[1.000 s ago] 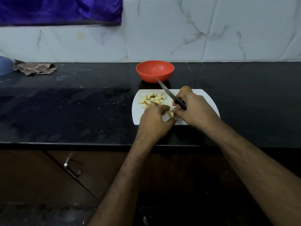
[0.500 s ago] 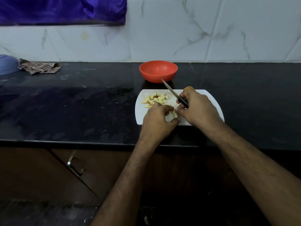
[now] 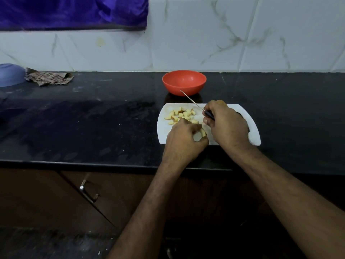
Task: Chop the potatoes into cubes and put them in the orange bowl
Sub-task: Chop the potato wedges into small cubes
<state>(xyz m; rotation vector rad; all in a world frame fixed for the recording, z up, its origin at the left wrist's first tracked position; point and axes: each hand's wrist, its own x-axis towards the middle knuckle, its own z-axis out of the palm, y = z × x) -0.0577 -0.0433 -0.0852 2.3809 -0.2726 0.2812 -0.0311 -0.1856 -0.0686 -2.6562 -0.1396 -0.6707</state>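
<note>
A white cutting board lies on the black counter with several potato cubes piled at its far left. My left hand grips a potato piece at the board's near edge. My right hand holds a knife by its dark handle, the blade pointing up-left toward the orange bowl, which stands just behind the board and looks empty. A whole potato peeks out behind my right hand.
A crumpled checked cloth and a blue bowl sit at the counter's far left by the tiled wall. A cabinet door with a metal handle is below the counter edge.
The knife has turned so its blade now shows edge-on. My left hand's grip has shifted, and the potato piece now shows by its thumb. The camera view drifted slightly.
</note>
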